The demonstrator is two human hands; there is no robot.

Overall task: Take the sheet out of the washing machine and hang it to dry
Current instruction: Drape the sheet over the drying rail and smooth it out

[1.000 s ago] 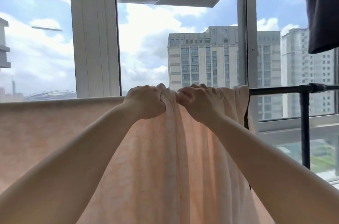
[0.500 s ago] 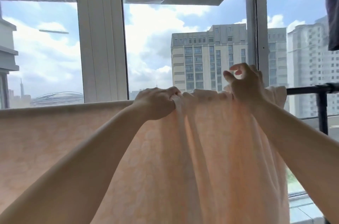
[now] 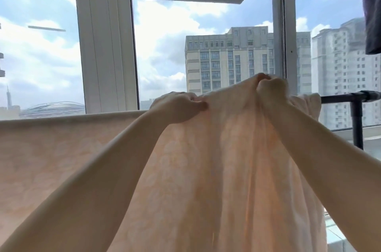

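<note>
A pale peach sheet [image 3: 61, 159] with a faint floral pattern hangs over a black rail [image 3: 348, 97] in front of the window. Its left part lies flat along the rail; its right part is bunched in folds. My left hand [image 3: 177, 107] pinches the sheet at the rail's top edge. My right hand [image 3: 270, 88] is closed on a fold of the sheet and holds it lifted above the rail. The rail under the sheet is hidden.
The rail's bare right end meets a black upright post [image 3: 357, 126]. White window frames [image 3: 105, 41] stand close behind. A dark garment [image 3: 373, 8] hangs at the upper right. Tall buildings show through the glass.
My right hand went from beside the left hand to the right along the rail, then gripped a fold and raised it. My left hand has stayed on the sheet.
</note>
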